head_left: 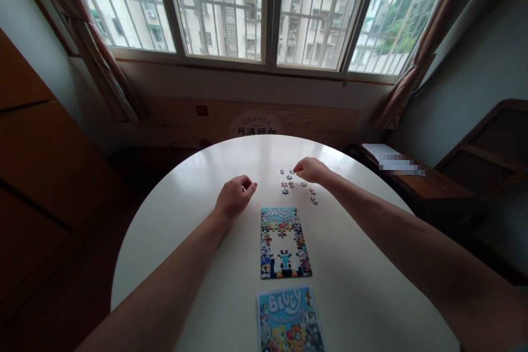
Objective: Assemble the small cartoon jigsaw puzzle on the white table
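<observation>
My right hand reaches to the far side of the table, its fingers pinched at a small jigsaw piece. Around it lie several loose jigsaw pieces, with more to the right near my wrist. My left hand rests on the tabletop left of the pieces, fingers curled in and thumb toward the right; nothing shows in it. Between my forearms is a partly assembled jigsaw puzzle, its border joined, a bare area in the middle and a blue figure at the bottom.
Nearest me lies a colourful reference picture lettered "BLUEY". Everything sits on a round white table. Beyond it are a printed box or panel and barred windows. A wooden chair with papers stands at right.
</observation>
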`<control>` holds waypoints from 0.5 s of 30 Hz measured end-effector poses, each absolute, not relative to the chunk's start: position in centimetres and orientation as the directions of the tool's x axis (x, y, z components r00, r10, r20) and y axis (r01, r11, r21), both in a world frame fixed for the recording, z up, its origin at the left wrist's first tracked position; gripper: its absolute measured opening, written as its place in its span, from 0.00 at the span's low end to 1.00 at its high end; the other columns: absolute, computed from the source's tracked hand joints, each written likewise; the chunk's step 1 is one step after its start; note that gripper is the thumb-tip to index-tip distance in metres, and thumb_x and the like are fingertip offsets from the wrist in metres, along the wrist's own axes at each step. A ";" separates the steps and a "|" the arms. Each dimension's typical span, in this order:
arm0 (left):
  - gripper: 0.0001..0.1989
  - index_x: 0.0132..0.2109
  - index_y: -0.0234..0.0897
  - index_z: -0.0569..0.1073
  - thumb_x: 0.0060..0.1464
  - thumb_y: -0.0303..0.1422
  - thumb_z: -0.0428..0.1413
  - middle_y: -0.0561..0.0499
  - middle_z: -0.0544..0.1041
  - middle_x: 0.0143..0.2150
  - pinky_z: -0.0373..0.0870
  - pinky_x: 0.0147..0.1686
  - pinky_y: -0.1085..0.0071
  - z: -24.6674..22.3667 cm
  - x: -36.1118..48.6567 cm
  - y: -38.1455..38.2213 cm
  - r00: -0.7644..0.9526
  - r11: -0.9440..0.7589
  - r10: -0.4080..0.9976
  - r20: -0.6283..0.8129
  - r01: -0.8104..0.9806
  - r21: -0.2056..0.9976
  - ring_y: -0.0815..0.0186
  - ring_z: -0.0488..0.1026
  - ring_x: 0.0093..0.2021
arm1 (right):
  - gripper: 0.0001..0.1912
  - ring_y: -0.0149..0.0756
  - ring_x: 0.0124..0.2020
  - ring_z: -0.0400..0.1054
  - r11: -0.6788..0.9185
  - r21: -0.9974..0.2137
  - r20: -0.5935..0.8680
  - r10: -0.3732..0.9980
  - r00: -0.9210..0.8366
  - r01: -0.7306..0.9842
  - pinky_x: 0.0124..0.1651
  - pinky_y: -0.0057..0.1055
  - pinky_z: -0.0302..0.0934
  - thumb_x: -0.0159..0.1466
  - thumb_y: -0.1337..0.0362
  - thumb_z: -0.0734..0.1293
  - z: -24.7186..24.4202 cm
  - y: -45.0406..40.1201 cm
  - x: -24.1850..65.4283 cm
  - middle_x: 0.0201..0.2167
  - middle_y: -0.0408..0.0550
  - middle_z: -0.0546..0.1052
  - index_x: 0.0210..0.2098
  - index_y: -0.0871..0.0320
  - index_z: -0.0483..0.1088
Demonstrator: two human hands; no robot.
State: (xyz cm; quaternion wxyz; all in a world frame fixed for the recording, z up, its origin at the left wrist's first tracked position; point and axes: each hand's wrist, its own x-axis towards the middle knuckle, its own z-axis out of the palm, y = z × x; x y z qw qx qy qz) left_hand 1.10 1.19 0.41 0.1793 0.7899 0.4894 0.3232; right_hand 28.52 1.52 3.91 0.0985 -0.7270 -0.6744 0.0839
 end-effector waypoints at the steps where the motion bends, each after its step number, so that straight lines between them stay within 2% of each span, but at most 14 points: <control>1: 0.14 0.30 0.39 0.71 0.57 0.43 0.53 0.49 0.78 0.32 0.64 0.33 0.67 0.4 1.1 1.2 0.315 -0.460 0.887 0.337 0.658 0.596 0.63 0.72 0.31 | 0.10 0.37 0.45 0.75 -0.088 -0.252 -0.018 0.996 0.086 0.964 0.46 0.28 0.67 0.65 0.69 0.68 3.8 2.1 28.3 0.44 0.48 0.82 0.43 0.55 0.81; 3: 0.13 0.30 0.39 0.71 0.57 0.42 0.53 0.48 0.78 0.32 0.65 0.34 0.67 0.5 1.0 1.1 0.324 -0.468 0.883 0.339 0.660 0.588 0.63 0.72 0.32 | 0.08 0.37 0.45 0.75 -0.118 -0.237 -0.070 0.992 0.104 0.964 0.49 0.32 0.68 0.66 0.64 0.70 3.7 3.0 27.9 0.44 0.49 0.81 0.44 0.58 0.79; 7: 0.12 0.30 0.39 0.72 0.58 0.40 0.53 0.48 0.79 0.32 0.65 0.34 0.67 0.7 1.0 1.1 0.325 -0.478 0.877 0.354 0.669 0.569 0.63 0.73 0.32 | 0.14 0.38 0.47 0.73 -0.153 -0.212 -0.134 0.983 0.126 0.965 0.52 0.41 0.70 0.70 0.58 0.68 3.9 4.2 27.4 0.47 0.51 0.77 0.48 0.61 0.74; 10: 0.12 0.30 0.39 0.72 0.58 0.40 0.53 0.48 0.79 0.33 0.66 0.35 0.67 0.7 1.0 1.1 0.317 -0.479 0.875 0.365 0.676 0.560 0.62 0.73 0.33 | 0.14 0.38 0.48 0.73 -0.166 -0.201 -0.156 0.978 0.136 0.965 0.52 0.41 0.70 0.70 0.58 0.68 4.2 4.9 27.2 0.49 0.51 0.76 0.50 0.61 0.73; 15: 0.13 0.33 0.38 0.76 0.59 0.40 0.54 0.47 0.80 0.35 0.68 0.38 0.66 0.5 0.9 1.3 0.314 -0.467 0.882 0.351 0.678 0.568 0.61 0.74 0.34 | 0.14 0.36 0.44 0.74 -0.195 -0.181 -0.179 0.970 0.162 0.964 0.49 0.39 0.71 0.70 0.58 0.68 4.5 6.0 27.1 0.45 0.50 0.77 0.48 0.62 0.73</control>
